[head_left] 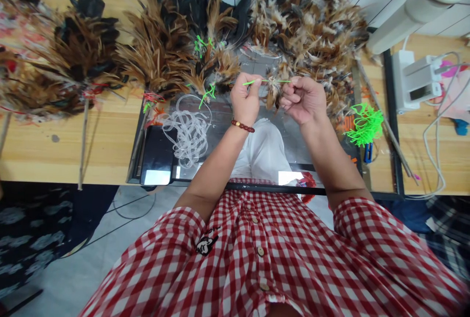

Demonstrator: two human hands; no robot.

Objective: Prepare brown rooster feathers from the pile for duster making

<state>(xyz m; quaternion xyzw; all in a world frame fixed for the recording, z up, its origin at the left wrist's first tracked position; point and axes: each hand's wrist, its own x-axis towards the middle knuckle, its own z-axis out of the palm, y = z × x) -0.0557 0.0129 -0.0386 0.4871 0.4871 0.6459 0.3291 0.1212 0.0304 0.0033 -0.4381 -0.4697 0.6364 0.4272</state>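
Note:
Both my hands are raised over the dark glass tabletop [227, 111], pulling a thin green string [281, 81] taut between them. My left hand [246, 99], with a beaded bracelet at the wrist, pinches one end between thumb and finger. The other end is pinched in my right hand [304, 98]. Midway along the string hangs a small bunch of brown and white feathers [272, 91], its base at the string. A tangle of green strings [365, 124] lies right of my right forearm. Left of my left forearm is a coil of clear plastic strip [188, 133].
Large brown and black feather bundles [157, 38] line the back of the table, with a looser feather heap [319, 28] at right. A phone [157, 153] lies front left. A white power strip [406, 79] with cables and a white cylinder [414, 11] stand at right.

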